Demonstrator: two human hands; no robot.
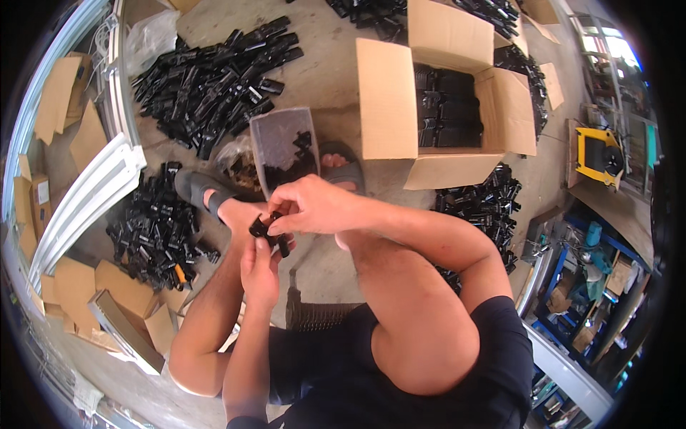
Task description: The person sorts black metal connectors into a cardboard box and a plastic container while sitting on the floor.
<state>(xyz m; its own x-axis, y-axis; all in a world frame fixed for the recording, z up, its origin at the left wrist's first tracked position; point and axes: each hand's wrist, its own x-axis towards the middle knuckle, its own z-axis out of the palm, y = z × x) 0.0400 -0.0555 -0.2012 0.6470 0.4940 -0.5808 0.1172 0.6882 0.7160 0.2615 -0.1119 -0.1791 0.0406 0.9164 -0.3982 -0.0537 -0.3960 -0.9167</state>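
My left hand [259, 275] is closed around a small black plastic part [284, 247], which sticks out past the fingertips. From the right, my right hand [311, 206] pinches the upper end of the same part, or another black piece against it; the fingers hide which. Just beyond my hands stands a clear plastic bin [271, 129] with small black pieces in it. Beside the bin, a clear plastic bag [236, 154] holds brownish bits. Both hands are between my knees, above the floor.
Piles of black plastic parts lie at the far left [214, 79], near left [153, 229] and right [493, 200]. An open cardboard box [386, 107] holds stacked black parts. White metal profiles [86, 207] and flattened cardboard edge the left; a blue shelf rack [564, 279] stands right.
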